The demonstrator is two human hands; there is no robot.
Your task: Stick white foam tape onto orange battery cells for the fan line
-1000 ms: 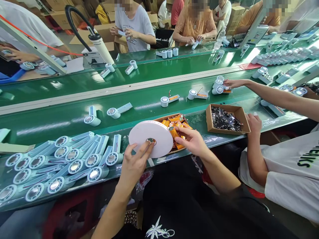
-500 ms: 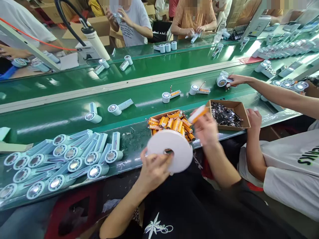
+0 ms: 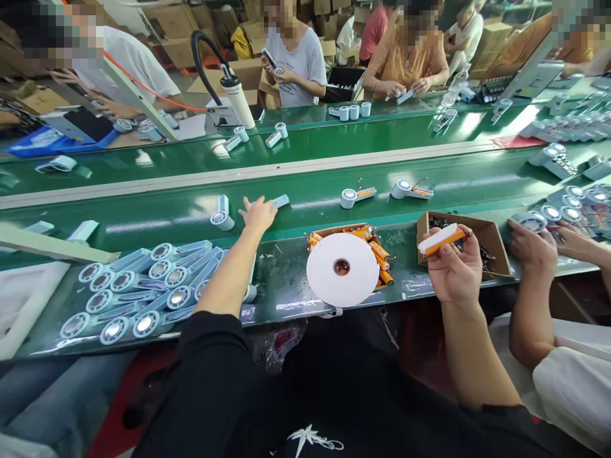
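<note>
My left hand stretches over the green belt with its fingers spread, on top of a light-blue handheld fan body. The hand hides the fan's round head, so contact is unclear. In my right hand, fingers and thumb pinch an orange cylindrical battery with a white strip along it. Between my arms, a white tape roll lies tilted over a carton of orange batteries. Another fan body stands on the belt left of my left hand.
Rows of light-blue fan bodies lie left on the bench. A cardboard box of small dark parts is behind my right hand. Two fans with batteries sit on the belt. A co-worker's hands handle fans at right; other people work opposite.
My left hand has let go of the tape roll, which now rests on the battery carton, and has reached out over the belt. My right hand has moved right with the battery. The view has shifted left.
</note>
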